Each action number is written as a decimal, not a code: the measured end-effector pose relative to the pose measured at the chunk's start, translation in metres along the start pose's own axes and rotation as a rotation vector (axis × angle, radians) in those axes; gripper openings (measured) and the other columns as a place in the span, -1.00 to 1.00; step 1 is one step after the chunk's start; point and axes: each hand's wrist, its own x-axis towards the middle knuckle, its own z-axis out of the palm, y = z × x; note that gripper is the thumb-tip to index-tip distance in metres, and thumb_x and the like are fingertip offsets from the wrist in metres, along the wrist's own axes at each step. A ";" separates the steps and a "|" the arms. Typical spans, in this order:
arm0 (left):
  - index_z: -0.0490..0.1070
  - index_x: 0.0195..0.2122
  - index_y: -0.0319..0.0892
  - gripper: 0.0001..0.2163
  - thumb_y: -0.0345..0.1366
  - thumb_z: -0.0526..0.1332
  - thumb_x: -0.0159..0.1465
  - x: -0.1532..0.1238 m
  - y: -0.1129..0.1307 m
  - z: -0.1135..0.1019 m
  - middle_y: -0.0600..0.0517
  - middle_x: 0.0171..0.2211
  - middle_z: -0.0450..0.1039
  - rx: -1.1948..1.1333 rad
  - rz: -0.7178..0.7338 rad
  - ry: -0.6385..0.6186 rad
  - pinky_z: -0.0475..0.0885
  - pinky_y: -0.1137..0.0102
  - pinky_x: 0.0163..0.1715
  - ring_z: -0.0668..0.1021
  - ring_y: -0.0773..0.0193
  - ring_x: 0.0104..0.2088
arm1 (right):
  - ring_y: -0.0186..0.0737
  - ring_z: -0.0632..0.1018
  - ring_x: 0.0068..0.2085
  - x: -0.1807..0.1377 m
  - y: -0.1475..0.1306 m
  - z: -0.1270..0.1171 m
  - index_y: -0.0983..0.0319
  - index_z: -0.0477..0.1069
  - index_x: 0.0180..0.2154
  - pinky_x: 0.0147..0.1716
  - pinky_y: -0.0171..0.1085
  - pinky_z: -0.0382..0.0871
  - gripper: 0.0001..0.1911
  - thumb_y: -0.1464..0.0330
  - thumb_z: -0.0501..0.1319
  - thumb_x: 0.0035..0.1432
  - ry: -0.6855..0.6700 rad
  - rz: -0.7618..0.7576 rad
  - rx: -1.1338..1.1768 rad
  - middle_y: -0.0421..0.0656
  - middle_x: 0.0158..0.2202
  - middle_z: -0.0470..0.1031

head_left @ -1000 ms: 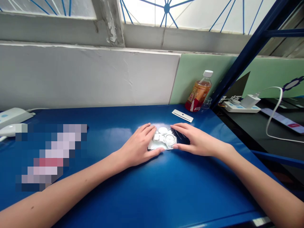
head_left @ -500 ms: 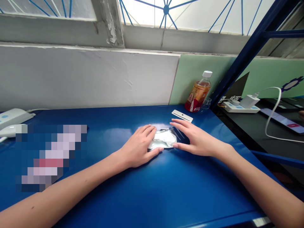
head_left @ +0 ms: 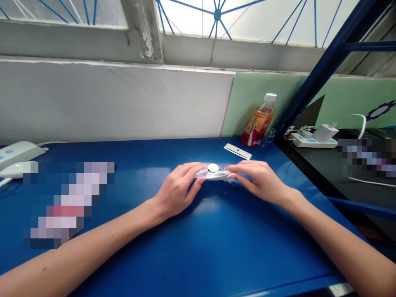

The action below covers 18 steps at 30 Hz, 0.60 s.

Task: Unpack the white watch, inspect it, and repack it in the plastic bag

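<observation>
1. Fingers of left hand and right hand: pinching opposite ends of packet.
2. Packet: leftward and nearer than bottle, seemingly above worktop.
3. Step, judged: two-handed holding; next calls for even grip.

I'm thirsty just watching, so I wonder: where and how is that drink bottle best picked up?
Probably around the upper labelled part of the bottle, from the front, with the right hand, the nearer one. Its body looks round and tall, the wall stands close behind, and what looks like a clear cup sits low by its right side.
</observation>
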 end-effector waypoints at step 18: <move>0.34 0.16 -0.26 -0.54 -0.04 0.16 0.37 0.003 -0.005 0.005 -0.23 0.10 0.42 0.043 -0.050 -0.357 0.35 0.03 0.15 0.38 -0.09 0.19 | 0.10 0.31 0.29 -0.002 0.009 0.013 0.29 0.44 0.10 0.22 0.07 0.25 -0.56 0.18 0.04 0.38 -0.190 0.076 -0.042 0.11 0.26 0.32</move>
